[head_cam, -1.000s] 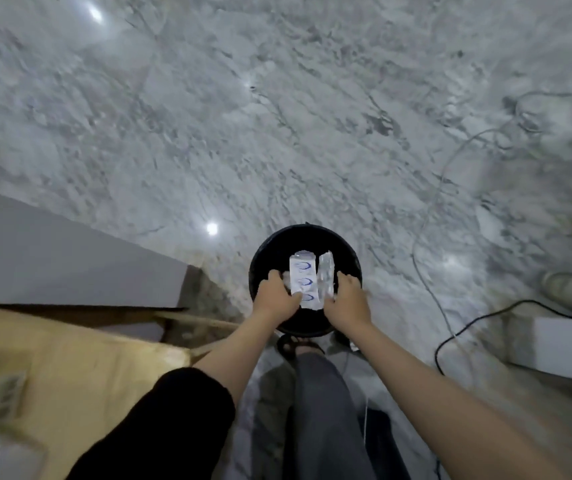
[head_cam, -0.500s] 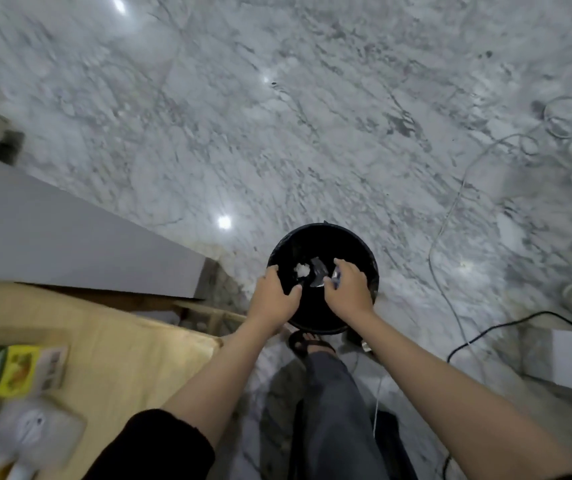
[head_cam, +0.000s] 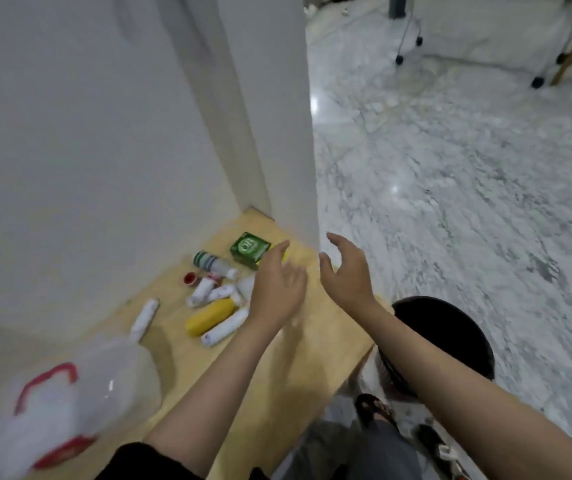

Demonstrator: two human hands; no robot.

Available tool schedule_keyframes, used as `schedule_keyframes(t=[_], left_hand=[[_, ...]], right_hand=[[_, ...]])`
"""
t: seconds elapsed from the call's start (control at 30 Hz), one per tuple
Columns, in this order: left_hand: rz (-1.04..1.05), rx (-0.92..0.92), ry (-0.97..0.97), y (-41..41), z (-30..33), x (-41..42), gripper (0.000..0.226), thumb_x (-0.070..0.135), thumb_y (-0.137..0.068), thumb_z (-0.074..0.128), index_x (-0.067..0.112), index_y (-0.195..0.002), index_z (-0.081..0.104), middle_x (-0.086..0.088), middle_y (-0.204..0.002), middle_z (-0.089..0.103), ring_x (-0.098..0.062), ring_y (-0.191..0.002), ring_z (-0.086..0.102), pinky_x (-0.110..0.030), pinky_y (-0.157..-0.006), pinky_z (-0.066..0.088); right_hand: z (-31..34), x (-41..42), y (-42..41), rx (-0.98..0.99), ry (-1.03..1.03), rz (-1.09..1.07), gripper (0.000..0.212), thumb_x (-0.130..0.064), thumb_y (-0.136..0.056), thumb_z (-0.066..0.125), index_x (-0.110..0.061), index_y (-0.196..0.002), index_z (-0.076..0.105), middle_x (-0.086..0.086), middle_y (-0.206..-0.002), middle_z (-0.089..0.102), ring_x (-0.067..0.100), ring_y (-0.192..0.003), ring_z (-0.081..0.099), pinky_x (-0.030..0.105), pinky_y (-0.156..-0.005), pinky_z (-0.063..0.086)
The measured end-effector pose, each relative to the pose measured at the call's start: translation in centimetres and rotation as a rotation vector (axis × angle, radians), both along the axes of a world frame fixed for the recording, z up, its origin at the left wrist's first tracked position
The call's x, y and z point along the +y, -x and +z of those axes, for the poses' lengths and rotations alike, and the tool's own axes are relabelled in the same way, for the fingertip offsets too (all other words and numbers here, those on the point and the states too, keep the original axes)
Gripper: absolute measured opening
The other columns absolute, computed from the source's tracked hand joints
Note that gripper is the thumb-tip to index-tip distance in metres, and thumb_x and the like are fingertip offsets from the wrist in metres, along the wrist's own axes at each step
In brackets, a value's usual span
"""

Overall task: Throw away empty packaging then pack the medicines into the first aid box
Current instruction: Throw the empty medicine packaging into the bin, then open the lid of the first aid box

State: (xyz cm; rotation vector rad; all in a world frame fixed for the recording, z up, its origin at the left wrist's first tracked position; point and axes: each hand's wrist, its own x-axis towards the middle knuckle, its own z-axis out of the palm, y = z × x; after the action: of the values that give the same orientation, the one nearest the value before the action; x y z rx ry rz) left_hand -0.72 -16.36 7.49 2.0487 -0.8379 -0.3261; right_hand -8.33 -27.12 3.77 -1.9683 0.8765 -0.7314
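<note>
On the wooden counter (head_cam: 277, 368), as seen from the head camera, the medicines are scattered against the white wall: a green carton (head_cam: 249, 249), a yellow bottle (head_cam: 211, 316), several white tubes (head_cam: 223, 328) and a red cap (head_cam: 190, 279). Both hands are held above them, the left hand (head_cam: 277, 289) and the right hand (head_cam: 345, 271), each grip released with fingers spread and nothing grasped. The first aid box (head_cam: 69, 407), translucent with a red handle, is blurred at the near left corner of the counter, well apart from the pile; whether it is open cannot be told. The black bin (head_cam: 450, 341) stands on the marble floor just beside the counter's right edge. Half a second ago both hands were over that bin, with packaging dropped inside; the view has since been swung back to the counter and the hands brought away empty. The disposal step is therefore judged finished, and packing remains wholly to be done, probably starting with the items nearest the left hand.
</note>
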Motion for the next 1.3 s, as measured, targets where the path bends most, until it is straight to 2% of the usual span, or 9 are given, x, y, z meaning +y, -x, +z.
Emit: schedule_keyframes(t=[0.07, 0.17, 0.37, 0.57, 0.77, 0.87, 0.97, 1.13, 1.3], left_hand=[[0.084, -0.055, 0.037, -1.6, 1.2, 4.3, 0.048, 0.021, -0.088, 0.057, 0.01, -0.134, 0.045, -0.004, -0.135, 0.05, -0.014, -0.124, 0.046, -0.012, -0.092, 0.03], [0.22, -0.084, 0.08, -3.3, 2.6, 10.7, 0.043, 0.019, -0.088, 0.056, 0.013, -0.13, 0.048, -0.002, -0.13, 0.052, -0.015, -0.122, 0.048, -0.02, -0.091, 0.036], [0.537, -0.146, 0.114, -4.8, 3.2, 21.7, 0.042, 0.018, -0.087, 0.058, 0.014, -0.128, 0.05, -0.002, -0.13, 0.052, -0.008, -0.116, 0.047, -0.014, -0.093, 0.031], [0.742, -0.224, 0.059, -4.0, 1.6, 30.8, 0.045, 0.038, -0.077, 0.052, 0.019, -0.118, 0.058, 0.002, -0.122, 0.061, -0.02, -0.117, 0.054, -0.051, -0.102, 0.039], [0.712, -0.195, -0.264, -2.8, -0.7, 36.5, 0.068, 0.057, -0.071, 0.055, 0.038, -0.135, 0.041, 0.011, -0.154, 0.027, -0.017, -0.143, 0.018, -0.061, -0.112, 0.007], [0.663, -0.189, -0.336, -2.7, -1.9, 38.1, 0.074, 0.06, -0.068, 0.056, 0.042, -0.138, 0.037, 0.011, -0.157, 0.017, -0.02, -0.146, 0.008, -0.063, -0.111, 0.001], [0.655, -0.273, -0.362, -3.1, -3.3, 39.0, 0.075, 0.059, -0.069, 0.062, 0.041, -0.137, 0.037, 0.008, -0.156, 0.022, -0.023, -0.145, 0.013, -0.064, -0.11, 0.006], [0.704, -0.444, -0.371, -3.0, -5.9, 39.5, 0.075, 0.05, -0.07, 0.07, 0.043, -0.134, 0.034, 0.001, -0.148, 0.036, -0.026, -0.139, 0.023, -0.063, -0.11, 0.015], [0.747, -0.646, -0.304, -3.3, -8.3, 39.7, 0.078, 0.044, -0.068, 0.076, 0.035, -0.135, 0.038, -0.005, -0.143, 0.039, -0.027, -0.133, 0.03, -0.061, -0.103, 0.036]], right_hand=[[1.8, 3.6, -2.8, -0.006, 0.048, 0.098, 0.039, -0.017, -0.09, 0.056, -0.009, -0.128, 0.053, 0.007, -0.129, 0.059, 0.026, -0.12, 0.05, 0.027, -0.099, 0.035], [3.4, 8.8, -6.1, -0.019, 0.127, 0.268, 0.038, -0.019, -0.087, 0.055, -0.009, -0.123, 0.057, 0.008, -0.123, 0.063, 0.029, -0.114, 0.054, 0.03, -0.095, 0.038], [4.5, 18.1, -9.6, -0.08, 0.249, 0.606, 0.037, -0.025, -0.086, 0.05, -0.01, -0.118, 0.061, 0.008, -0.116, 0.066, 0.025, -0.109, 0.058, 0.036, -0.095, 0.044], [3.1, 24.4, -10.0, -0.008, 0.364, 0.914, 0.036, -0.03, -0.086, 0.051, -0.022, -0.12, 0.061, 0.007, -0.13, 0.059, 0.026, -0.12, 0.051, 0.036, -0.1, 0.039], [0.9, 27.0, -9.3, 0.045, 0.454, 1.043, 0.036, -0.036, -0.086, 0.053, -0.029, -0.119, 0.062, 0.007, -0.138, 0.052, 0.029, -0.126, 0.047, 0.044, -0.104, 0.04], [0.3, 27.3, -9.2, 0.021, 0.438, 1.042, 0.035, -0.033, -0.085, 0.057, -0.032, -0.12, 0.059, 0.005, -0.142, 0.048, 0.031, -0.128, 0.043, 0.044, -0.106, 0.037], [-0.1, 27.3, -9.5, -0.039, 0.416, 1.031, 0.034, -0.031, -0.083, 0.061, -0.035, -0.117, 0.059, 0.002, -0.14, 0.049, 0.029, -0.128, 0.041, 0.037, -0.106, 0.034], [-1.3, 27.2, -10.4, -0.107, 0.397, 1.031, 0.032, -0.025, -0.081, 0.065, -0.031, -0.112, 0.063, -0.002, -0.139, 0.049, 0.025, -0.13, 0.038, 0.012, -0.108, 0.014], [-2.4, 27.2, -11.0, -0.184, 0.375, 1.045, 0.032, -0.029, -0.081, 0.061, -0.03, -0.113, 0.063, -0.003, -0.14, 0.048, 0.022, -0.134, 0.036, 0.014, -0.108, 0.015]])
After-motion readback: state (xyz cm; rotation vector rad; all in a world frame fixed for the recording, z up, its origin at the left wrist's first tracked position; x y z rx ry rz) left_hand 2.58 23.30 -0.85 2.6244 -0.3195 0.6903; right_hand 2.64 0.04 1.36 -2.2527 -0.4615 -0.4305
